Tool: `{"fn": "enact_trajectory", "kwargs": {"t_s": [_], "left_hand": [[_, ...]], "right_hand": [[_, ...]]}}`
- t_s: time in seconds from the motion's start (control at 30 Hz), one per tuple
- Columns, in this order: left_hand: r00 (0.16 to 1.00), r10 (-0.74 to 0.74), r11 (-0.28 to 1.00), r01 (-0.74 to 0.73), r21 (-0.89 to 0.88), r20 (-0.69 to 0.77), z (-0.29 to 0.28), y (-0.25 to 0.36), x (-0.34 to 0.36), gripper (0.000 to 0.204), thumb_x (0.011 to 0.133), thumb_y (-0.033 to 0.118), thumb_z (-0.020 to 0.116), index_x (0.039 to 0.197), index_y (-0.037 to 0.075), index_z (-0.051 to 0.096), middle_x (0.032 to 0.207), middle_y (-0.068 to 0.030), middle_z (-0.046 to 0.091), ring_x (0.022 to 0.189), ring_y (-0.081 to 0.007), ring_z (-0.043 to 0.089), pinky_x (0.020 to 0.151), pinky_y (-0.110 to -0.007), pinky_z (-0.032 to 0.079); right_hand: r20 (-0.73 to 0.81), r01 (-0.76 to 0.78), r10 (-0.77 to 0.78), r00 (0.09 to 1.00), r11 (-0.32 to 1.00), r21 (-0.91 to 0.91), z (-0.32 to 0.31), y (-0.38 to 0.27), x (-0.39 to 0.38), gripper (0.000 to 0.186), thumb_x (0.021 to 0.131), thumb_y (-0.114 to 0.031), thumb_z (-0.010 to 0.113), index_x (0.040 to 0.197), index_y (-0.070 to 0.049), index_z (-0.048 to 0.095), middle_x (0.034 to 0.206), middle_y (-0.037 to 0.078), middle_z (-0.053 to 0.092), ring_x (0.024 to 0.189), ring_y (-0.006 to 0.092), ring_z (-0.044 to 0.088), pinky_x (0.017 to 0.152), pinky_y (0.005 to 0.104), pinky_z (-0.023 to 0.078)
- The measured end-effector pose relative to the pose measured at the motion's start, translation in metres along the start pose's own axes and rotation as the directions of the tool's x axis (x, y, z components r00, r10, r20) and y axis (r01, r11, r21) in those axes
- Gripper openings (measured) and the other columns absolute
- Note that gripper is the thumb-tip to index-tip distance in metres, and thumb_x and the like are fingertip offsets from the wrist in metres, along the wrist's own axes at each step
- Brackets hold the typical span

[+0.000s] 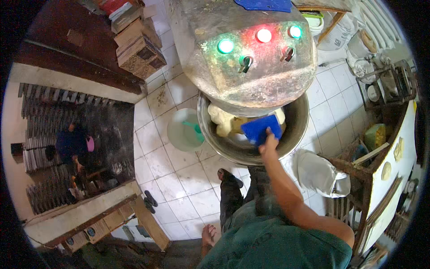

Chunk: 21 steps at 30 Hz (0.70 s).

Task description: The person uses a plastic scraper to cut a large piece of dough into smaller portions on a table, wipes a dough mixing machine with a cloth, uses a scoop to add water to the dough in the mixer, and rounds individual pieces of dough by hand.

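At the 6 o'clock side of the mixer (251, 80), the steel bowl (298, 123) holds pale dough (219, 117), its larger visible lump toward 10 o'clock. The right hand (268, 143) is clamped on a blue scraper (259, 129) over the bowl's middle; whether the edge touches dough is hidden. Toward 7 o'clock, the left hand (208, 234) hangs well apart, loosely curled, seemingly empty. Good scraping probably wants the edge flat against metal, with knuckles clear of the mixer's underside.
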<state>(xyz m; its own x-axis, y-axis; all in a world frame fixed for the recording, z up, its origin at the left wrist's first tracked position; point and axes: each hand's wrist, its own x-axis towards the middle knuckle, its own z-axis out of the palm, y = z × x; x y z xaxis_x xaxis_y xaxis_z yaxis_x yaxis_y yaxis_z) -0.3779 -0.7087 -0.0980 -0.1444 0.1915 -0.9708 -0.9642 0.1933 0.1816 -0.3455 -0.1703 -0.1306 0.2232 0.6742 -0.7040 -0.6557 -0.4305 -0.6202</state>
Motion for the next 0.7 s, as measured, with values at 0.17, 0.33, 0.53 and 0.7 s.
{"fn": "enact_trajectory", "kwargs": {"t_s": [0.17,0.33,0.53,0.7], "left_hand": [[0.947,0.072,0.914,0.063,0.401,-0.312,-0.041,0.044,-0.020,0.039,0.085,0.032,0.044,0.114,0.007,0.042,0.103,-0.0076,0.052,0.091,-0.0204,0.052,0.066,-0.030,0.043],[0.967,0.160,0.908,-0.066,0.414,-0.196,-0.164,0.064,-0.010,0.042,0.083,0.028,0.041,0.119,0.007,0.036,0.109,-0.0081,0.048,0.095,-0.0211,0.049,0.066,-0.030,0.042],[0.914,0.085,0.922,0.079,0.378,-0.397,-0.077,0.121,-0.043,0.046,0.077,0.024,0.044,0.119,0.008,0.036,0.111,-0.0075,0.047,0.101,-0.0226,0.046,0.077,-0.038,0.038],[0.934,0.152,0.874,0.026,0.485,-0.323,-0.044,0.112,-0.039,0.045,0.079,0.029,0.046,0.118,0.009,0.037,0.110,-0.0068,0.048,0.096,-0.0224,0.049,0.074,-0.037,0.041]], "right_hand": [[-0.166,0.276,-0.398,0.902,0.829,-0.486,0.011,0.018,0.145,0.047,0.061,-0.042,0.069,0.068,0.004,0.058,0.067,0.016,0.059,0.063,0.0252,0.060,0.051,0.0349,0.045],[-0.055,0.158,-0.273,0.961,0.698,-0.698,-0.039,0.028,0.076,0.028,0.070,-0.016,0.063,0.090,0.002,0.055,0.084,0.012,0.059,0.072,0.0225,0.058,0.064,0.0363,0.047],[0.233,0.094,0.067,0.970,0.781,-0.617,-0.008,-0.043,0.058,0.028,0.070,-0.003,0.062,0.096,0.002,0.055,0.087,0.010,0.060,0.076,0.0214,0.057,0.065,0.0348,0.048],[0.059,0.076,-0.049,0.997,0.634,-0.770,-0.038,-0.004,0.183,0.031,0.064,-0.007,0.069,0.090,0.004,0.058,0.086,0.010,0.060,0.074,0.0199,0.057,0.064,0.0339,0.047]]}}
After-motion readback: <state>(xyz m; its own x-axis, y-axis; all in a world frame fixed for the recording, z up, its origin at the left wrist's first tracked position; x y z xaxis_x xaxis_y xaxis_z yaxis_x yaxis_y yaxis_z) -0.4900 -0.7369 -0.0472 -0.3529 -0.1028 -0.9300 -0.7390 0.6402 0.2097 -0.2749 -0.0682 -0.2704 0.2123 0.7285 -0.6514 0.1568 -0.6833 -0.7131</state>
